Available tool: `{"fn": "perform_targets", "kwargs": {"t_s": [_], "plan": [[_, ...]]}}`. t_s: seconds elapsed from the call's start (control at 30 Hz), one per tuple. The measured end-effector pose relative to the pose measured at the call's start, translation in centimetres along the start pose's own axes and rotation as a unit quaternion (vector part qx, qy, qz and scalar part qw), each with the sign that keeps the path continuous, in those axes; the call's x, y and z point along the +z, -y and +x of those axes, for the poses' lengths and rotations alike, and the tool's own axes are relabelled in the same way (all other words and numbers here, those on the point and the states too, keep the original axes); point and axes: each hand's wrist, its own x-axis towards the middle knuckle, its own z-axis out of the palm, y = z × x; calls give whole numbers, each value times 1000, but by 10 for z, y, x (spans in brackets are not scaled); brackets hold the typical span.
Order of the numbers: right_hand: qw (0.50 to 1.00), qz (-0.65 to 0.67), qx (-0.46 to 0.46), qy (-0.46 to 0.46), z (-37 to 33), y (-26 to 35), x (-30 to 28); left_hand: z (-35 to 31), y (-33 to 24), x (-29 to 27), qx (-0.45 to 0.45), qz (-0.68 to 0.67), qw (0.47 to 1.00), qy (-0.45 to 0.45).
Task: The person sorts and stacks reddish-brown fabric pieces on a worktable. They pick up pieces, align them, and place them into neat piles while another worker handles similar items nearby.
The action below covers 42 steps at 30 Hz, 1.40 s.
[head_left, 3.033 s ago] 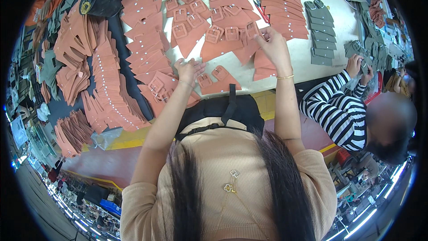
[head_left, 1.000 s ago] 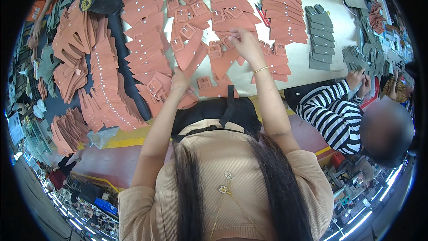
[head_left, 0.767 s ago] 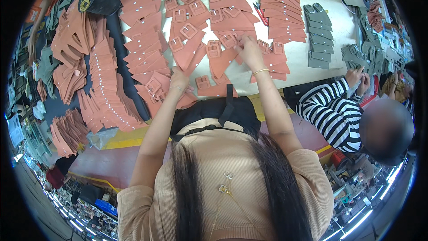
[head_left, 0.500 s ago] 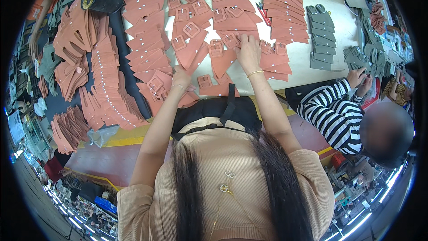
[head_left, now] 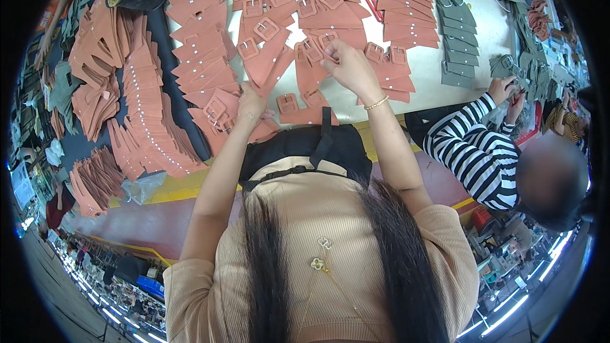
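Coral pieces with square covered buckles lie in overlapping rows before me. My left hand (head_left: 253, 103) is closed low over the near left pieces, beside a buckled coral strap (head_left: 262, 67); its fingers are partly covered, so what it holds is unclear. Right of it, my right hand (head_left: 351, 68) is raised slightly, thumb and fingertips bent together in a pinch just below a coral buckle (head_left: 328, 39). Whatever is between those fingertips is too small to make out. A buckled coral piece (head_left: 288, 103) lies at the table's near edge between my arms.
Stacked coral pieces (head_left: 202, 38) with white dots run along the left, and another stack (head_left: 405, 6) lies at the far right beside red-handled tools (head_left: 373, 7). Grey-green buckled pieces (head_left: 457, 44) sit farther right. A person in a striped sleeve (head_left: 467, 121) works at the right.
My right hand has lifted off the buckled pieces and drawn its fingers into a pinch. The left hand has shifted slightly up and left in the picture, its fingers more bent.
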Motion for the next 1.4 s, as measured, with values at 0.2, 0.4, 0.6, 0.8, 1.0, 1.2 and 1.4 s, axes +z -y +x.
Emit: {"fn": "perform_targets", "kwargs": {"t_s": [0.2,0.4,0.6,0.8,1.0,1.2,1.4], "plan": [[950,274,69,136,-23,20,11,7,4,-1,-14,-3,1000,3],[920,333,170,120,-60,-42,53,8,14,-2,173,179,957,-146],[989,-70,113,63,-76,-94,86,-17,-8,1,44,114,990,-68],[987,-95,127,-29,-86,-79,88,-7,2,18,206,259,938,-99],[988,-101,116,9,-82,-84,89,9,4,37,295,282,903,-132],[993,76,69,52,-84,-59,63,32,9,29,192,172,965,-39],[983,178,32,41,-54,-23,-21,37,2,29,86,3,993,81]]}}
